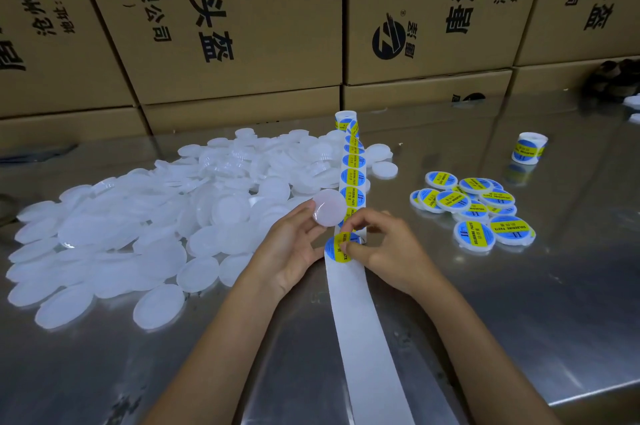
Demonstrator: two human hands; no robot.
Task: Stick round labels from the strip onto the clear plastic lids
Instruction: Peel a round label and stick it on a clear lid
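A round label [341, 246] is being peeled off the strip [360, 314] while a bare lid [329, 208] waits beside it.

The right hand [384, 248] pinches the blue-and-yellow label between thumb and curled forefinger, its edge lifted from the white backing. Just to the left of that pinch, the left hand [289, 248] holds the clear lid by its rim in its fingertips, tilted up and nearly touching the strip. The strip runs away from the pinch to a roll [345, 120] standing further back, and its bare backing trails toward the person across the metal table [519, 303]. Left of the hands spreads a big heap of plain lids [138, 217]; to the right sits a cluster of labelled lids [474, 210], with a second roll [529, 147] beyond. Cardboard boxes [242, 26] are stacked behind.
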